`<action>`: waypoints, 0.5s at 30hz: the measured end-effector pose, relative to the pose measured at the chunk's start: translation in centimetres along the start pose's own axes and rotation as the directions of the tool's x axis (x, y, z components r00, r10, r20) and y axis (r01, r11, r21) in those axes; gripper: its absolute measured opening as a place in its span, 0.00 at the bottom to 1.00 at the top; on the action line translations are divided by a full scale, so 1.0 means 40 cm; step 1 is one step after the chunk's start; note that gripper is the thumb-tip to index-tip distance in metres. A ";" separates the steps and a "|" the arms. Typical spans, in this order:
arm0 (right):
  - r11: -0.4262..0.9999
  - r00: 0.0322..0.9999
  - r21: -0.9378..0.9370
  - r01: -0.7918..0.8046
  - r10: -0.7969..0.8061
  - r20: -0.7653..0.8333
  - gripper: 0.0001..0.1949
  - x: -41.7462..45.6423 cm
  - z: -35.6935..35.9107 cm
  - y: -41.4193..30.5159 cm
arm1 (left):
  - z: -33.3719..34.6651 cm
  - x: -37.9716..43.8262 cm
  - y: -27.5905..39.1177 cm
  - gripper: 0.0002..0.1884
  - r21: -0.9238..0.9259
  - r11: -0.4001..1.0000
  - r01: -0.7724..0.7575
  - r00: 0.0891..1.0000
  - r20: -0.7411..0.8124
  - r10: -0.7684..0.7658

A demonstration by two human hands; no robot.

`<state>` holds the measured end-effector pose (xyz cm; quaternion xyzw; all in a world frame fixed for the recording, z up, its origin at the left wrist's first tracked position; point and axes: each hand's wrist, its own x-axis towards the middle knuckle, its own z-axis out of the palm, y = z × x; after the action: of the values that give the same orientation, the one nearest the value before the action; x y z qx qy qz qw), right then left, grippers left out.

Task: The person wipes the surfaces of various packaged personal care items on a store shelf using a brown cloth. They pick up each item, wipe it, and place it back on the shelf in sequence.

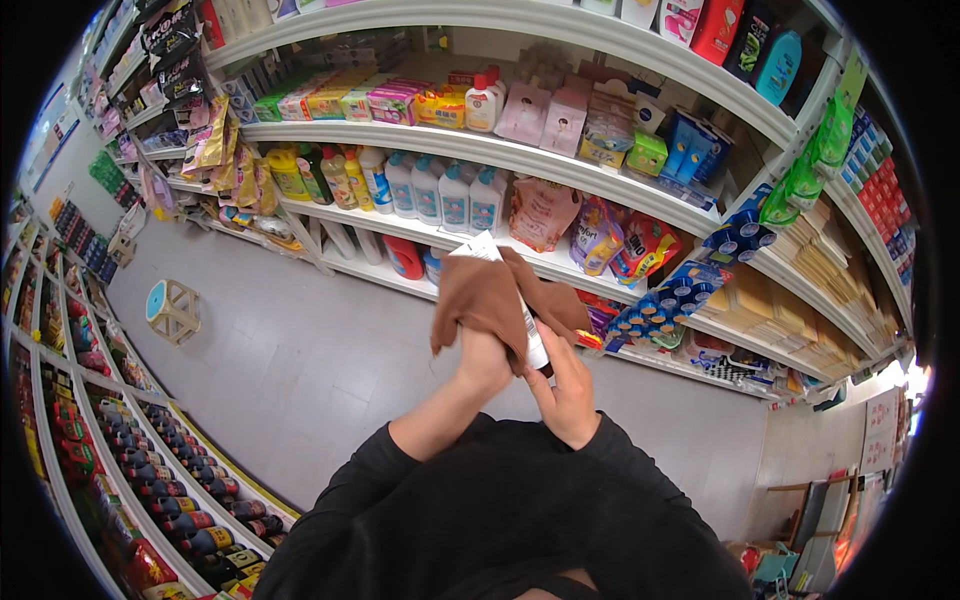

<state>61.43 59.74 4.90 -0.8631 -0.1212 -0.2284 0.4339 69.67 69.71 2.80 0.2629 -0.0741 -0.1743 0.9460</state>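
Observation:
A brown cloth (484, 294) drapes over my left hand (484, 360), whose fingers are hidden beneath it. My right hand (562, 386) grips the lower end of a white tube (535, 345) with printed writing, held at a slant. The cloth lies against the tube on both sides, and the tube's flat upper end shows above it. Both hands are close together in front of my body, between me and the shelf. Behind them on the shelf stand white bottles with blue caps (454, 201) and a pink refill pouch (541, 214).
White shelving (480, 142) with soap boxes and toiletries curves across the front. A stool with a blue seat (172, 311) stands on the grey floor at left. Shelves of dark sauce bottles (169, 487) run along the lower left. Blue packaged goods (664, 307) hang at the shelf's right.

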 end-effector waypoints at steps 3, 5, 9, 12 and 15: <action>0.547 0.934 0.791 -0.274 0.349 0.083 0.17 -0.043 0.038 0.024 | 0.018 0.008 0.029 0.14 -0.047 0.989 0.139 0.988 0.079 -0.135; 0.514 0.946 0.816 -0.263 0.302 0.115 0.12 -0.028 0.031 0.009 | -0.021 -0.005 0.007 0.14 0.093 0.980 0.173 0.968 0.169 -0.187; 0.290 0.893 0.863 -0.413 0.314 0.322 0.21 -0.027 -0.001 0.012 | 0.009 -0.033 0.029 0.18 0.665 0.727 0.171 0.876 0.235 -0.420; 0.044 0.820 0.857 -0.513 0.319 0.475 0.26 -0.019 -0.027 0.004 | -0.013 -0.047 -0.004 0.15 0.739 0.648 -0.185 0.919 0.364 -0.153; -0.043 0.780 0.834 -0.550 0.331 0.531 0.27 -0.012 -0.031 -0.012 | -0.046 -0.036 -0.016 0.15 0.736 0.509 -0.447 0.874 0.481 0.071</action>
<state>60.48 59.01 5.63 -0.3700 0.0092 0.1336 0.9193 68.56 70.58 0.83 0.6218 -0.3735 -0.0201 0.6880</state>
